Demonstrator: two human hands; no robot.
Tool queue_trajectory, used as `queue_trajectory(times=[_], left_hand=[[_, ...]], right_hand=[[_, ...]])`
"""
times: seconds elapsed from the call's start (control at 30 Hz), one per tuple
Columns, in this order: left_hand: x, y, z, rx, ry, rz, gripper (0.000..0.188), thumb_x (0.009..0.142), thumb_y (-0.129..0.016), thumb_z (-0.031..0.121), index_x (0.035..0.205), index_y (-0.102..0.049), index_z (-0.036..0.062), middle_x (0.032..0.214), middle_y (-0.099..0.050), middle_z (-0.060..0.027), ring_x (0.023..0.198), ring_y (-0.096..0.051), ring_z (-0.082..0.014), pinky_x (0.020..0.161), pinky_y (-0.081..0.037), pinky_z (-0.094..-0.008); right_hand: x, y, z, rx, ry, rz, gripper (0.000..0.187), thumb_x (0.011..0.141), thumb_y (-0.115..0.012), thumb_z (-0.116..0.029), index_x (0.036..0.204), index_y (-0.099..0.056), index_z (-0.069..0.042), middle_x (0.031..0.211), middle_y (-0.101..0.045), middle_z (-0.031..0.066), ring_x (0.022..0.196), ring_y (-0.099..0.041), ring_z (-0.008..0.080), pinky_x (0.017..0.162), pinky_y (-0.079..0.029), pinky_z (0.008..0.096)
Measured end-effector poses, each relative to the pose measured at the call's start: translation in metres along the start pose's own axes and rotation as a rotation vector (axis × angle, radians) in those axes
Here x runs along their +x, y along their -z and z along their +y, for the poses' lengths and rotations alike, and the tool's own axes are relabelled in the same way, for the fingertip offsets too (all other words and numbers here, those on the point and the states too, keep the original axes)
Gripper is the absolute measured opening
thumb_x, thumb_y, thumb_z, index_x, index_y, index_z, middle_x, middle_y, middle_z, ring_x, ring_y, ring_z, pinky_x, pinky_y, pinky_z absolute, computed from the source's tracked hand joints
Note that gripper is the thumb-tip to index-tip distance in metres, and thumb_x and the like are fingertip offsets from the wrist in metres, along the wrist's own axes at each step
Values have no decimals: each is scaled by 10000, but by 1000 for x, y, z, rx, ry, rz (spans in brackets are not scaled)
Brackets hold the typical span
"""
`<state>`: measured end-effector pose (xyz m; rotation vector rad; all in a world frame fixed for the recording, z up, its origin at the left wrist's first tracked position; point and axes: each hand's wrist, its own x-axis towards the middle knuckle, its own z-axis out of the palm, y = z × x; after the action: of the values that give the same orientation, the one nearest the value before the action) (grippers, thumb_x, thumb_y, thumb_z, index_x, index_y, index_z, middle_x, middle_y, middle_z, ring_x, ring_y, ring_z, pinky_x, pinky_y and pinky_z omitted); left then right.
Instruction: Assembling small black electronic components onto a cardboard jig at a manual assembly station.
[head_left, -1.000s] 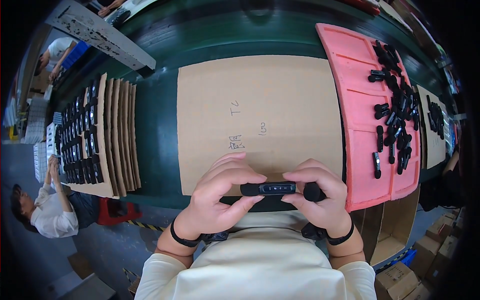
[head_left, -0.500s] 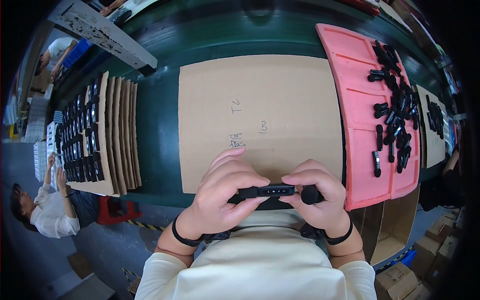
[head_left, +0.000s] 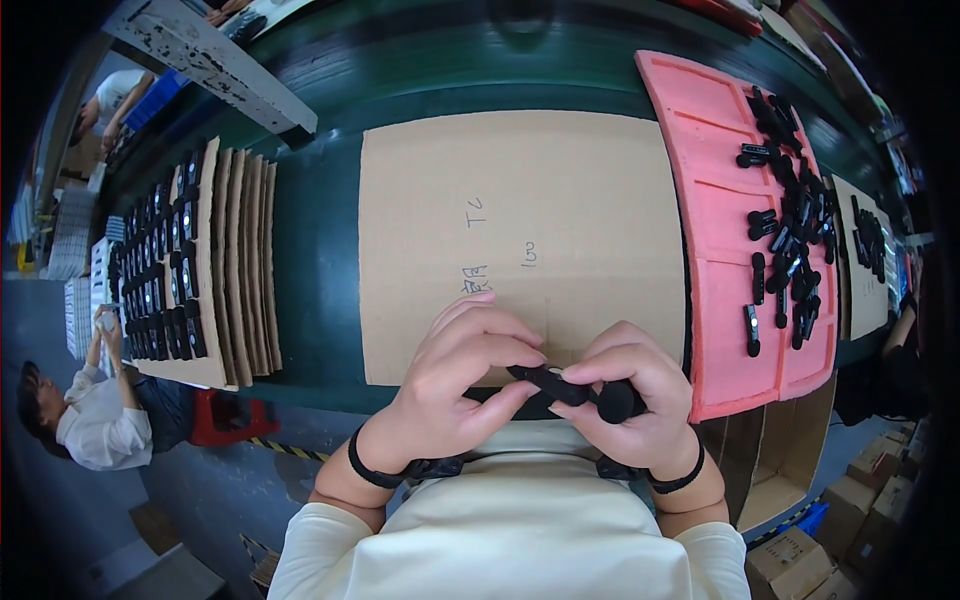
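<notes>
Both my hands are in front of my body, over the near edge of a cardboard sheet (head_left: 430, 170). My left hand (head_left: 445, 385) pinches one end of a small black clip-on microphone (head_left: 560, 386) between thumb and fingers. My right hand (head_left: 640, 400) has its thumb and index finger on the other end of that microphone. A round black foam windscreen (head_left: 617, 402) sticks out of my right hand; whether it belongs to a second microphone is hidden by the fingers.
A pink foam tray (head_left: 715, 330) at the right bears a heap of black microphones (head_left: 795, 240). Cardboard sheets (head_left: 245, 270) stand at the left beside rows of microphones (head_left: 165, 270). A metal post (head_left: 215, 65) rises at the back left. A co-worker (head_left: 105, 420) sits at far left.
The microphone between my hands has been turned: its panel with small lights no longer shows, and it now slants down to the right. The co-worker's hands have come together.
</notes>
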<state>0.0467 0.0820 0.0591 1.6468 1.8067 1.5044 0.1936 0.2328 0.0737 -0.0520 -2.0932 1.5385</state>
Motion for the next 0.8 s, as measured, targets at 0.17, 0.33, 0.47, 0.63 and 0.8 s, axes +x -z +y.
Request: queue_trajectory(times=[0.17,0.33,0.47,0.63,0.8], left_hand=[[-2,1,-3,-106,100,16,215,804,-739,79,981,-637,11,1038,-637,-122,950,-613,-230,927,-462,-367],[-14,14,-13,-620,478,-3,279,871,-696,48,1119,-571,11,1017,-609,-53,944,-596,-137,857,-477,-279],[-14,37,-22,-786,499,97,279,892,-663,15,1142,-542,1,1038,-589,-35,925,-583,-101,819,-485,-256],[-4,97,-34,-557,489,314,281,868,-644,-50,1128,-548,-3,1024,-594,-38,879,-593,-85,792,-493,-212],[21,130,-65,-336,473,344,277,853,-671,-40,1111,-575,-13,986,-610,-39,894,-598,-77,796,-496,-196]], right_hand=[[5,-5,2,-60,54,-10,310,695,-781,57,965,-654,-31,830,-590,72,690,-559,154,584,-428,262],[12,-16,5,-71,119,-87,321,696,-773,76,971,-662,-45,843,-599,86,707,-582,182,587,-457,281],[19,-27,6,-108,29,-129,285,736,-728,81,985,-657,-40,882,-611,106,724,-607,208,607,-485,289],[21,-20,15,-385,-39,-197,258,746,-684,74,984,-648,-19,1006,-644,123,798,-631,238,662,-518,308],[28,-20,22,-778,-49,-260,274,699,-646,72,956,-640,-21,1197,-633,105,865,-619,263,710,-533,351]])
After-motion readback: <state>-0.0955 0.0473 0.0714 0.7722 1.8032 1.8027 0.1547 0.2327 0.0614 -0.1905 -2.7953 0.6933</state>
